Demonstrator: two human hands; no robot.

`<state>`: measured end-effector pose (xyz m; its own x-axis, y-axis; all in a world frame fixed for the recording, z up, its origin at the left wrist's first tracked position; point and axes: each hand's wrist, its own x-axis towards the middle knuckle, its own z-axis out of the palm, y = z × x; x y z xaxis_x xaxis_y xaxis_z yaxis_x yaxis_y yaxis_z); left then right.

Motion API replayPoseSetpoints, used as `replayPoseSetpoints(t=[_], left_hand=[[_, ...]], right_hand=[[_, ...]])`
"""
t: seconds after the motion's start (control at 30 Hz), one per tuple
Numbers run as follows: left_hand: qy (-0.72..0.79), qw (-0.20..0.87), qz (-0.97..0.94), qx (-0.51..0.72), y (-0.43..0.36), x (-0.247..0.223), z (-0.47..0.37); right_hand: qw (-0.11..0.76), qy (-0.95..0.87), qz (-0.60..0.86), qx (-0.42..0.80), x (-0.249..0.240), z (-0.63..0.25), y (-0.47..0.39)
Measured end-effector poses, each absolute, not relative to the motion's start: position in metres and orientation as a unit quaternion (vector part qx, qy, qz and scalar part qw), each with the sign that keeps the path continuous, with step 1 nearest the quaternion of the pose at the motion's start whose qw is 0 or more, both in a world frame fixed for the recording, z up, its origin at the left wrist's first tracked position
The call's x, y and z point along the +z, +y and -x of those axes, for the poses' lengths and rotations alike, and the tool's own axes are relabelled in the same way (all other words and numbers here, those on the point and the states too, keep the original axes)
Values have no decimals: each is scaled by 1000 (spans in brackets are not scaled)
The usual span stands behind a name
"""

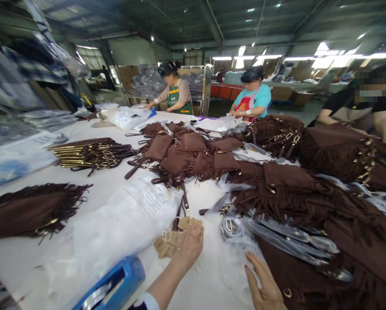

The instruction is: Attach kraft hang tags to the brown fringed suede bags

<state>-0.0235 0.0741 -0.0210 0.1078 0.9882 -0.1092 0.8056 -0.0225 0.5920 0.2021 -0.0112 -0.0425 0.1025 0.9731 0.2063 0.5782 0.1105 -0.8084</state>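
Tan tags (167, 247) bunched under the left hand (192, 242)

The left hand's fingers are curled onto the tags, apparently pinching some — heaped there, probably, to stay within reach. The right hand (264, 282), fingers spread and grasping nothing visible, is at the clear plastic (233, 247); contact I cannot tell. Beyond and right of it, fringed brown pouches (286, 176) lie piled, likely for easy picking. Left of the left hand — a blue tape dispenser (130, 271) and a milky bag (125, 215), its faint print mostly unreadable.
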Motion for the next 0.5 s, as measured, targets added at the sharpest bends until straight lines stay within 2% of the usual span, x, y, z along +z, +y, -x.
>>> replayPoseSetpoints(t=[0.1, 0.27, 0.37, 0.5], left_hand=[[623, 289, -713, 141, 66, -27, 6], [601, 297, -741, 19, 43, -58, 4], [594, 278, -754, 30, 39, -86, 11], [572, 185, -796, 69, 38, -114, 15]], right_hand=[[394, -669, 617, 127, -43, -191, 24], [323, -716, 611, -103, -30, -212, 88], [288, -706, 629, -151, -14, -231, 126], [220, -670, 678, -206, 24, -270, 181]])
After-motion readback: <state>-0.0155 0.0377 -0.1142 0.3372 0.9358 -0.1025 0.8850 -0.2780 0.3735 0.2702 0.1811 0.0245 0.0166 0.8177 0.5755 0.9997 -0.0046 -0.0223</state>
